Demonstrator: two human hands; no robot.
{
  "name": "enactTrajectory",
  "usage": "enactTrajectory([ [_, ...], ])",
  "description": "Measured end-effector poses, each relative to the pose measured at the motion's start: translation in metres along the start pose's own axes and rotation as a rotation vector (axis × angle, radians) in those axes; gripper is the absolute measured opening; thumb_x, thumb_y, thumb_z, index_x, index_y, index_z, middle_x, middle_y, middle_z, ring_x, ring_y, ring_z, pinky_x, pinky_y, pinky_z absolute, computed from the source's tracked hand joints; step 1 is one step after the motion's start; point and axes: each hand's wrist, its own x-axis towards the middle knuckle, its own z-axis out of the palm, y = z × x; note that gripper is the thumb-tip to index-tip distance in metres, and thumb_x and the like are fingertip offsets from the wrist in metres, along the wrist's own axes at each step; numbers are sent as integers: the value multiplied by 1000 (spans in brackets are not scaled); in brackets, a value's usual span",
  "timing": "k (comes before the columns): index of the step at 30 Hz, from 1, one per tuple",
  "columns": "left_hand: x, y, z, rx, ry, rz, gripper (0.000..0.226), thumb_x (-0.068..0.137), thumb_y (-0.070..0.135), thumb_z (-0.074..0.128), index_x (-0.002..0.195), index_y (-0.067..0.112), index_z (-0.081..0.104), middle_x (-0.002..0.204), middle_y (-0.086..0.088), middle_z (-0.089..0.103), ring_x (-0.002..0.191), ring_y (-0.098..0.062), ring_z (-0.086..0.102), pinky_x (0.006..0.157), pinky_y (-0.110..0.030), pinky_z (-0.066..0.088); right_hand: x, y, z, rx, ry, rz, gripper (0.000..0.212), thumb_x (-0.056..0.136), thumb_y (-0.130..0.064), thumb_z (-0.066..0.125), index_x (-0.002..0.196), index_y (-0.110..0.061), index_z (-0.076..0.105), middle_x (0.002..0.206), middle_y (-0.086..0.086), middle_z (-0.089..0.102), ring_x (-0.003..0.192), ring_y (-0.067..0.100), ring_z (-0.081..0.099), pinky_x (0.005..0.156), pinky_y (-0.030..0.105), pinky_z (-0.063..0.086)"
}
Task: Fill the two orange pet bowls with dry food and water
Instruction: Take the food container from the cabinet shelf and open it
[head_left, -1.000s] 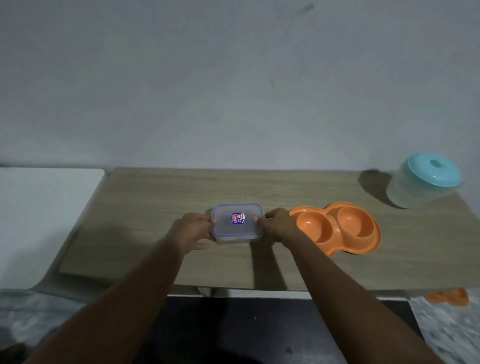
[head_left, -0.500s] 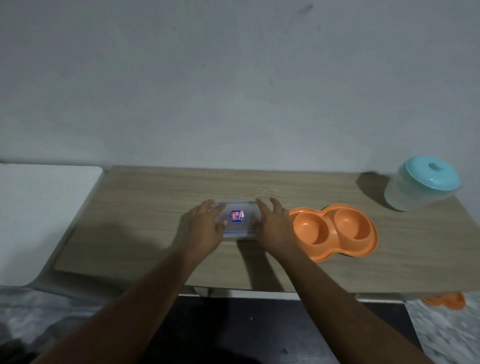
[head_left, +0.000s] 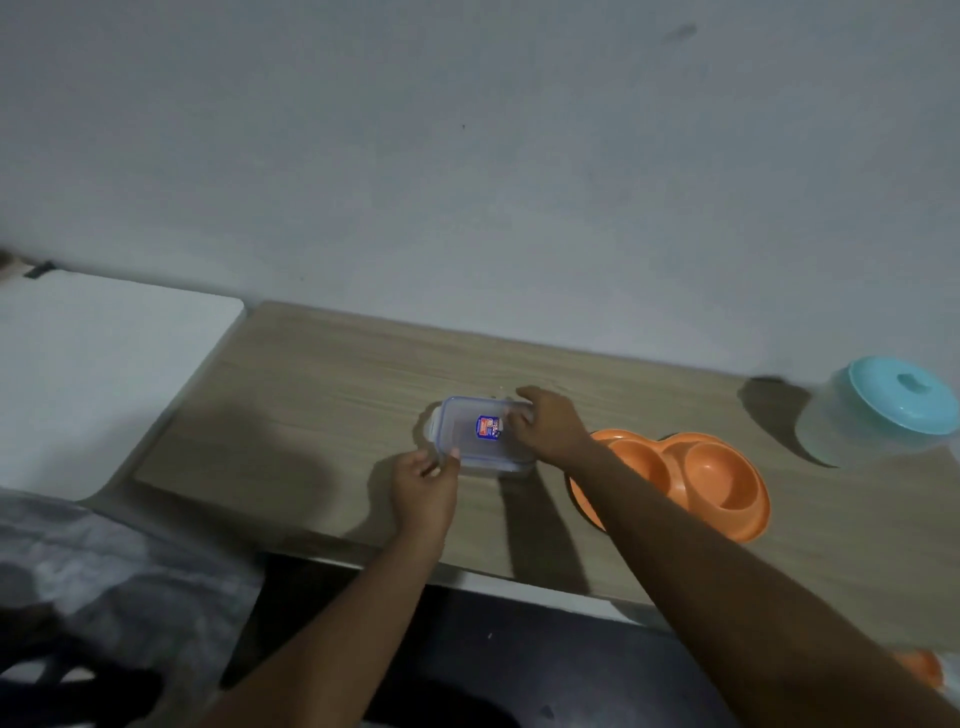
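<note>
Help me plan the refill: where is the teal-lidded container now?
In the head view the teal-lidded container stands at the far right end of the table by the wall, right of the orange double bowl.

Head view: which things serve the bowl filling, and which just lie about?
Job: orange plastic double pet bowl; clear rectangular plastic box, gripped by left hand and right hand; probably translucent round tub, turquoise lid.
Idle: white flat board; grey cloth.

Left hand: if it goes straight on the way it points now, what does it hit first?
The clear container. The left hand points away from the person, slightly right, with fingertips at the container's near-left corner, so contact looks immediate. Past it: the table, then the wall.
</note>
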Motion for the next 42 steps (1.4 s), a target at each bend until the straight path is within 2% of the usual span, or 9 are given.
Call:
enactTrajectory([
  [5, -15, 15, 16, -235, -301, -485, 22, 96, 43, 63, 93, 21, 58, 85, 5, 54, 79, -9, 56, 70, -34, 53, 38, -12, -18, -47, -271, 50, 59, 91, -60, 51, 64, -8, 61, 60, 7, 54, 63, 23, 54, 55, 29, 38],
  [9, -14, 11, 26, -257, -318, -487, 26, 97, 38, 62, 100, 13, 60, 92, 1, 62, 87, -12, 64, 64, -27, 54, 56, -12, -24, -127, -516, 81, 73, 85, -69, 53, 96, 1, 71, 70, 6, 59, 55, 18, 54, 48, 23, 41],
  [14, -6, 1, 27, -301, -281, -525, 25, 92, 35, 71, 101, 13, 65, 89, 4, 65, 76, -5, 62, 44, -15, 52, 78, -8, -24, -15, -678, 156, 77, 72, -71, 68, 92, 4, 68, 72, 15, 49, 45, 19, 38, 46, 24, 35],
  [20, 0, -5, 23, -230, -283, -517, 27, 87, 42, 74, 90, 17, 65, 58, 5, 48, 53, -5, 45, 45, -18, 47, 80, -14, -33, 200, -1070, 278, 61, 57, -58, 73, 97, -12, 65, 72, 0, 74, 58, 12, 69, 53, 19, 51],
  [26, 1, 2, 23, -95, -217, -400, 35, 87, 48, 73, 97, 18, 58, 73, 1, 48, 63, -10, 46, 52, -25, 48, 82, -5, -22, 73, -567, 72, 62, 74, -54, 78, 111, -6, 64, 107, 16, 69, 93, 31, 67, 76, 40, 56],
  [31, 11, 22, -1, 404, 40, 325, 43, 95, 29, 66, 127, 1, 60, 129, -17, 63, 119, -32, 59, 102, -37, 42, 7, 2, 7, -148, 112, -92, 58, 91, -43, 53, 145, -32, 37, 150, 8, 37, 135, 32, 35, 103, 51, 40],
  [34, 20, 41, -5, 631, -131, 530, 46, 100, 27, 55, 143, 9, 53, 148, -11, 52, 138, -28, 46, 108, -27, 31, -33, -5, 24, -272, 95, -163, 47, 96, -46, 38, 143, -38, 36, 159, 11, 22, 144, 33, 20, 105, 55, 32],
  [38, 23, 57, 0, 698, -230, 488, 30, 103, 23, 51, 125, 13, 69, 128, -9, 68, 114, -26, 63, 79, -19, 34, -43, -6, 33, -234, 18, -134, 47, 97, -45, 35, 143, -36, 36, 160, 15, 16, 147, 35, 15, 109, 56, 29],
  [42, 60, 64, -7, 523, -221, 249, 25, 93, 34, 52, 109, 37, 70, 110, 2, 74, 90, -20, 71, 80, -38, 61, -41, 6, 22, -11, 176, 198, 43, 95, -32, 45, 132, -12, 52, 135, 19, 52, 123, 36, 50, 97, 40, 44],
])
